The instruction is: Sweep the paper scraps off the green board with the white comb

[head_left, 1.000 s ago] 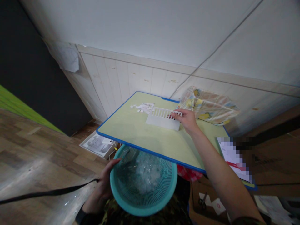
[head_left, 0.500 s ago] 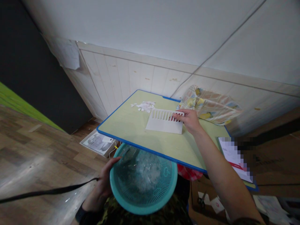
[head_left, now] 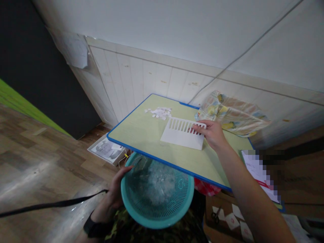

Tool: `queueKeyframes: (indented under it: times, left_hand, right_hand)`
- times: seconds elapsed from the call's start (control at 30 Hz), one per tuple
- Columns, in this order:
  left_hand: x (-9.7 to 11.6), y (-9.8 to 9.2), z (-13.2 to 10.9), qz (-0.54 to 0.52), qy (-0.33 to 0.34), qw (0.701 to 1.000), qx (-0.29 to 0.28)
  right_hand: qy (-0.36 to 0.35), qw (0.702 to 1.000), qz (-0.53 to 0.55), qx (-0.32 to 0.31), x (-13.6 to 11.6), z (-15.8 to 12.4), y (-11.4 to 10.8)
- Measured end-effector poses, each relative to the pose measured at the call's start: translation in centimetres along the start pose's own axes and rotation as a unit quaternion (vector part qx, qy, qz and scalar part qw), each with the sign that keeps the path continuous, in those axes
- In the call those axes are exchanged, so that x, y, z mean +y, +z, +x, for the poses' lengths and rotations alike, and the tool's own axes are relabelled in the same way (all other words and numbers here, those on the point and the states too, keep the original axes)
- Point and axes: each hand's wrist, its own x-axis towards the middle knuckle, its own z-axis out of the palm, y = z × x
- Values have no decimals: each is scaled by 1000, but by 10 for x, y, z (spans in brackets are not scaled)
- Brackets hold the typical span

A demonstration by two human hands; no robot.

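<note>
Teal basket (head_left: 157, 224) gripped by our left hand (head_left: 118, 185) under the desk (head_left: 134, 135) at its near edge, scraper (head_left: 181, 138) pinched in our right hand (head_left: 214, 133), we could scatter the paper scraps (head_left: 162, 112) with a hasty stroke.

On my feed I see a pale yellow-green surface (head_left: 136, 125) edged in blue, with white paper scraps (head_left: 161, 112) toward eleven o'clock, patterned cloth (head_left: 235, 116) at one, white papers (head_left: 250, 162) at four, and a slotted white panel (head_left: 182, 137) tilted near the centre, its contact unclear to me.
</note>
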Motion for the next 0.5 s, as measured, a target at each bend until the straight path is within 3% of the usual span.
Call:
queueKeyframes:
  times: [0.37, 0.5]
  left_hand:
    - [5, -4, 7, -31, -15, 999, -10]
    - [4, -5, 9, -35, -10, 999, -10]
  right_hand:
    - [13, 998, 7, 62, -3, -46, -6]
    - [37, 998, 18, 50, -5, -58, -4]
